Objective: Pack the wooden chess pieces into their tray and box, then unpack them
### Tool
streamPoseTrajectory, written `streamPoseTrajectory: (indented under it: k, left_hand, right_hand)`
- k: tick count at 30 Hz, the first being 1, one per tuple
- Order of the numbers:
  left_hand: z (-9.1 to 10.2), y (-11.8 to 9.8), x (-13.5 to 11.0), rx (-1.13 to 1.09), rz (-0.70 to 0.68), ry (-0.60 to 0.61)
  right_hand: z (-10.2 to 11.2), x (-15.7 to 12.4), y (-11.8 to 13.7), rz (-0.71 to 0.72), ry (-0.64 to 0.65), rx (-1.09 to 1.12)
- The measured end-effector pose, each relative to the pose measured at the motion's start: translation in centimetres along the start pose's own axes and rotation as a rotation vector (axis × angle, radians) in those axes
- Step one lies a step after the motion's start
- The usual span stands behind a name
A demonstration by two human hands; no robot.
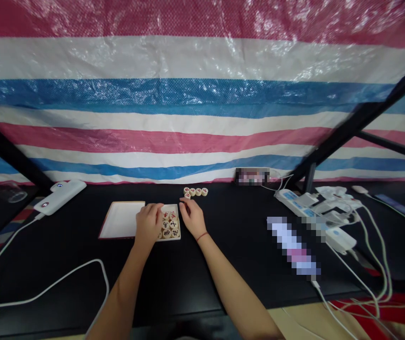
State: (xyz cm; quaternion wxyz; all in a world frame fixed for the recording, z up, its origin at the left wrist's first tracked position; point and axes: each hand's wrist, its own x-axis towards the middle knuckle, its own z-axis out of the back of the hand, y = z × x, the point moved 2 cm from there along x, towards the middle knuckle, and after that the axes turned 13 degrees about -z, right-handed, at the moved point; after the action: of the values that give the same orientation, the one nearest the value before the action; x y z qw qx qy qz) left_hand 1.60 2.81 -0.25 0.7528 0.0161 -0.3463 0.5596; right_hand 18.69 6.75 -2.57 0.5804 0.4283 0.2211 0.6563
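Xiangqi pieces (168, 224) seemingly lie between power bank (59, 197) and power strip (287, 197)

Left hand (148, 224), right hand (192, 218); two trays (121, 219); five xiangqi pieces (198, 191) outside trays; tray pieces partly hidden, uncounted.

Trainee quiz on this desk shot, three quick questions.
1. Which wrist wears the red cord?
2. True or false: the left hand is farther from the red-edged white lid than the right hand is.
3. What lies in the small white tray?

Key: 1. Right. 2. False. 3. Chinese chess pieces.
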Motion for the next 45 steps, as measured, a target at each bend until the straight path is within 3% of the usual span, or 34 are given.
streamPoseTrajectory:
  k: [5, 10, 25, 31, 36, 45]
  left_hand:
    - [0.3, 0.0, 0.0, 0.235, 0.195, 0.229]
    - [0.3, -0.5, 0.2, 0.256, 0.209, 0.376]
    - [0.2, 0.0, 0.0, 0.147, 0.164, 0.437]
    - [0.8, 0.0, 0.1, 0.197, 0.206, 0.370]
    - [1.0, 0.4, -0.1, 0.216, 0.263, 0.408]
    - [1.2, 0.6, 0.0, 0.151, 0.256, 0.495]
  right_hand:
    - [-0.8, -0.6, 0.6, 0.008, 0.157, 0.023]
    - [-0.8, -0.5, 0.7, 0.002, 0.193, -0.081]
    - [-0.9, -0.5, 0.6, -0.033, 0.218, -0.063]
    - [-0.5, -0.7, 1.0, 0.102, 0.113, -0.071]
    - [-0.7, -0.9, 1.6, 0.171, 0.233, -0.110]
    - [-0.6, -1.4, 2.0, 0.243, 0.278, -0.042]
